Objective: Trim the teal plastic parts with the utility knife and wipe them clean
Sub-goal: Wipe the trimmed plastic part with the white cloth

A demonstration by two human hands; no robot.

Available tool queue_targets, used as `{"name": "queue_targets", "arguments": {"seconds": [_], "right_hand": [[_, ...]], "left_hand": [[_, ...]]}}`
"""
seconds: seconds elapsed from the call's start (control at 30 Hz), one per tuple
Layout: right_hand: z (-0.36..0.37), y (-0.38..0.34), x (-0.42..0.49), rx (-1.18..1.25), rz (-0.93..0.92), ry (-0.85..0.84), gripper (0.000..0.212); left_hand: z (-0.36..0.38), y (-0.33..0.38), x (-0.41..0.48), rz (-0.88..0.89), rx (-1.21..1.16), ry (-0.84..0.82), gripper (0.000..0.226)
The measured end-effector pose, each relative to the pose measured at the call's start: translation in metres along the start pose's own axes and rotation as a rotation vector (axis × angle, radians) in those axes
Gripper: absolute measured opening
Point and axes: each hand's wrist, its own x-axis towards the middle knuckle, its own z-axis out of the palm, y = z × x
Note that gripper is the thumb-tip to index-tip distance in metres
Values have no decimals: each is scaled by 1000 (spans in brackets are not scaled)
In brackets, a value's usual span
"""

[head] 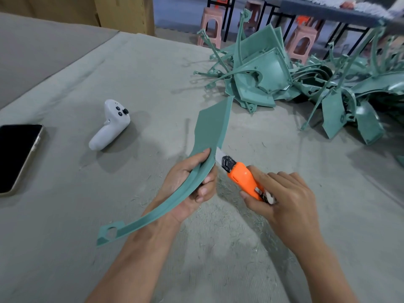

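Observation:
My left hand grips a long curved teal plastic part around its middle, above the table. The part's wide flat end points up and away; its narrow end with a hole hangs low to the left. My right hand grips an orange utility knife. The knife's blade is extended and lies against the part's right edge, just above my left fingers. A small white thing, hard to make out, is tucked in my right hand behind the knife.
A large pile of teal plastic parts lies at the back right. A white game controller and a black phone lie on the left of the grey cloth-covered table. Fine shavings litter the cloth near my hands. Pink stools stand beyond.

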Motion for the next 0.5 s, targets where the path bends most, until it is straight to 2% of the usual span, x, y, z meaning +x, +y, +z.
{"name": "queue_targets", "arguments": {"seconds": [0.1,0.17,0.27,0.37,0.5], "right_hand": [[-10,13,4,50,197,128,45],[-20,23,6,55,243,207,46],[-24,26,1,154,270,228,48],[-17,18,-8,224,230,170,48],[-8,8,-9,198,67,31,38]], "left_hand": [[-2,0,-2,-6,11,-32,28],[-1,-1,0,9,58,4,32],[0,-4,5,97,161,116,42],[1,-2,8,191,284,168,50],[2,-2,7,212,299,157,47]]}}
